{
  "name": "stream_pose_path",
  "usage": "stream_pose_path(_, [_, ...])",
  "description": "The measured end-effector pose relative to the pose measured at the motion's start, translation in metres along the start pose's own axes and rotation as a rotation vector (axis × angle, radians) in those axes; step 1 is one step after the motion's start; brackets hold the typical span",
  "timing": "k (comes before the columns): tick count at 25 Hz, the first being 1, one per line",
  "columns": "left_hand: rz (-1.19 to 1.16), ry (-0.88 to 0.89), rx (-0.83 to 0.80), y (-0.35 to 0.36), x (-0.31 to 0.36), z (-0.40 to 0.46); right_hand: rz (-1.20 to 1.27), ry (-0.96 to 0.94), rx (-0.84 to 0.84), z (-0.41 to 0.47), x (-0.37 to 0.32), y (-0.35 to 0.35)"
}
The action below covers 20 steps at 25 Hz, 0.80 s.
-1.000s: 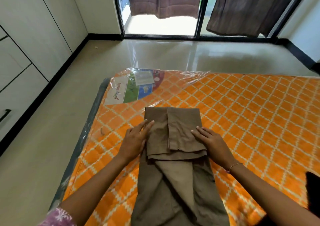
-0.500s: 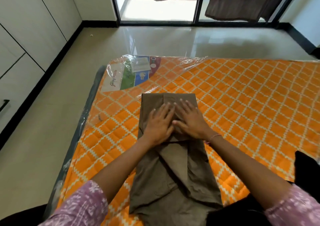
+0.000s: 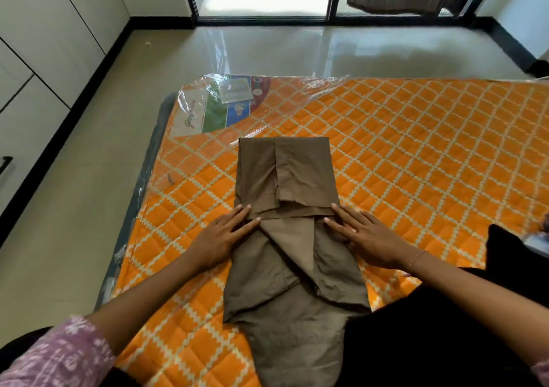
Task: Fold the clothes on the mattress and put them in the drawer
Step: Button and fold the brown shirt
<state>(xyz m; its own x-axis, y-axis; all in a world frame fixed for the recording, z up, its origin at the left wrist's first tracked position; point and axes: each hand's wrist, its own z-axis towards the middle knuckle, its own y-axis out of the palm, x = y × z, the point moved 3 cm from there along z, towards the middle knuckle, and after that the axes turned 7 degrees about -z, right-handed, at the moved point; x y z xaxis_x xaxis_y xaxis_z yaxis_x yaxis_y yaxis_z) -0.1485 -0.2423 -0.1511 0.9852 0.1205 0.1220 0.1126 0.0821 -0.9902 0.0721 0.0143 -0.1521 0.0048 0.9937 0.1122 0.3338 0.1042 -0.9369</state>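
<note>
Now brown garment (image 3: 292, 208) lies lengthwise on orange mattress (image 3: 416, 154), far end already folded back on itself. Left hand (image 3: 221, 235) and right hand (image 3: 364, 235) flat on cloth at fold edge, fingers straight, gripping nothing. Fabric looks light, soft, limp, likely to slump; best taken at both side edges near fold. Black cloth (image 3: 505, 256) lies at right, near right wrist. Plastic wrap (image 3: 225, 101) covers mattress corner, maybe slippery. Cabinet fronts (image 3: 35, 59) along left wall; floor between, nothing blocking.

The garment (image 3: 285, 208) lies on the mattress (image 3: 416, 154), left hand (image 3: 221, 236) and right hand (image 3: 367, 235) flat on its sides; cupboards (image 3: 44, 59) stand far left.
</note>
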Motion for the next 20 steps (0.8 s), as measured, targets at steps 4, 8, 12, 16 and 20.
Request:
stream_pose_path(4, [-0.014, -0.045, -0.126, -0.009, -0.004, -0.029, -0.137, -0.201, 0.056, -0.019, -0.015, -0.007])
stream_pose_path(8, [0.038, 0.101, -0.356, -0.007, 0.023, -0.013, -0.145, -0.312, 0.154, -0.008, -0.047, -0.023])
stream_pose_path(12, [-0.231, -0.064, -0.672, -0.018, 0.025, -0.002, 0.252, -0.285, -0.125, 0.001, -0.056, -0.033])
stream_pose_path(16, [-0.661, -0.234, -0.936, -0.039, 0.031, 0.003, 0.898, -0.119, -0.396, -0.003, -0.048, -0.052])
stream_pose_path(20, [-1.092, -0.44, -0.904, -0.066, 0.008, 0.019, 1.194, 0.015, -0.395, 0.015, -0.017, -0.091])
